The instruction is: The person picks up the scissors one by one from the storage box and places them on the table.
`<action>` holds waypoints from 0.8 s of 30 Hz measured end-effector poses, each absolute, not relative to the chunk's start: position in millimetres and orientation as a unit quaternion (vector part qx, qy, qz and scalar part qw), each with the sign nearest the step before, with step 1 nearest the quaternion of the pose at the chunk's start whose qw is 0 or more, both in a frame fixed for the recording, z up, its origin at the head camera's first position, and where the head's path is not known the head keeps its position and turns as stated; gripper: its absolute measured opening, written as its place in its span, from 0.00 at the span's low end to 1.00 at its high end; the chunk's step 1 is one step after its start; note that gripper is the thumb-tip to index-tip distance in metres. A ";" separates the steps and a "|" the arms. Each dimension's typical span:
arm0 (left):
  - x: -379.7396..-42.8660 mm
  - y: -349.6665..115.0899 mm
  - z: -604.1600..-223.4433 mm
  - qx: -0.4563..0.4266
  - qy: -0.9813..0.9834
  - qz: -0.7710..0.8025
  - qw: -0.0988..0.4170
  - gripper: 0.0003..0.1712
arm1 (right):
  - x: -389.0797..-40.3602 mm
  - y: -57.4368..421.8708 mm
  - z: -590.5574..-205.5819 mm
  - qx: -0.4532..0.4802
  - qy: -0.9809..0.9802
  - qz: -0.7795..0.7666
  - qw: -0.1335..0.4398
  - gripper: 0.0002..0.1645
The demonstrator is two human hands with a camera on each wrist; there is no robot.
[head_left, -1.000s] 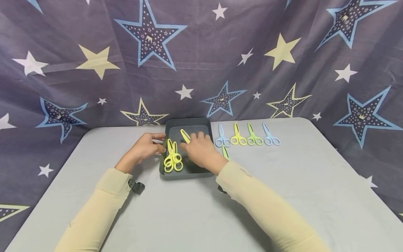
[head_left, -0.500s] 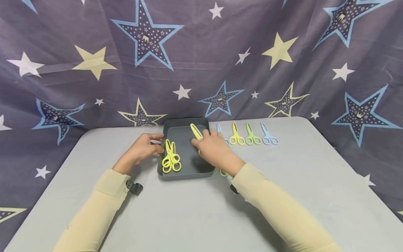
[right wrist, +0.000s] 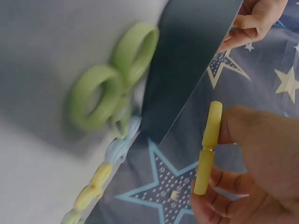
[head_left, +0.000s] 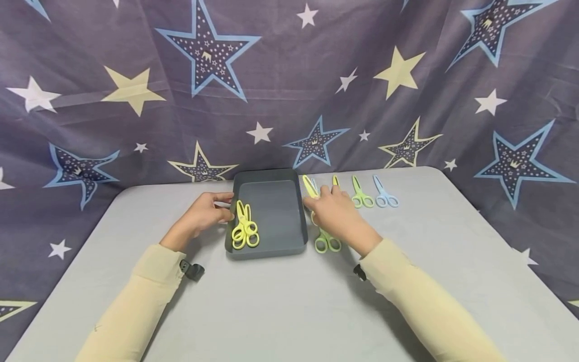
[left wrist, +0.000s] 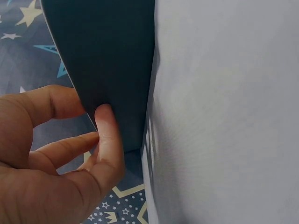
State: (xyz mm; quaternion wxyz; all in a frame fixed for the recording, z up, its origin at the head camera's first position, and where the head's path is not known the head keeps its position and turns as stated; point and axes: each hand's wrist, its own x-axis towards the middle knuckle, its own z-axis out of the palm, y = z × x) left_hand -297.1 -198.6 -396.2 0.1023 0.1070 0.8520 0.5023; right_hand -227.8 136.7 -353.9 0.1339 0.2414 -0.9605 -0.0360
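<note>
My left hand (head_left: 203, 213) pinches the left wall of a dark grey tray (head_left: 282, 216); in the left wrist view the thumb (left wrist: 108, 135) lies against the outside of the wall. Two yellow scissors (head_left: 245, 229) lie overlapping in the tray's left side. My right hand (head_left: 339, 216) holds another pair of yellow scissors (head_left: 309, 186), blades pointing away, just right of the tray. Edge-on, its yellow handles (right wrist: 208, 149) show in the right wrist view. Green scissors (head_left: 326, 243) lie under the right hand, partly covered by it.
Along the table's (head_left: 271, 306) back right are a row of scissors: a blue pair (head_left: 314, 182) and a yellow pair (head_left: 335, 180) largely hidden by the right hand, green scissors (head_left: 361, 195) and light blue scissors (head_left: 384, 195). Behind hangs a star-patterned cloth (head_left: 280, 75).
My right hand has lifted the yellow scissors out of the tray and carried them right, past its right wall. The left hand has stayed on the tray's left wall.
</note>
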 end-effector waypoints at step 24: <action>-297.3 -197.8 -394.7 0.103 0.860 0.489 0.105 0.42 | -204.9 187.3 -380.5 0.198 -0.975 -0.006 0.104 0.12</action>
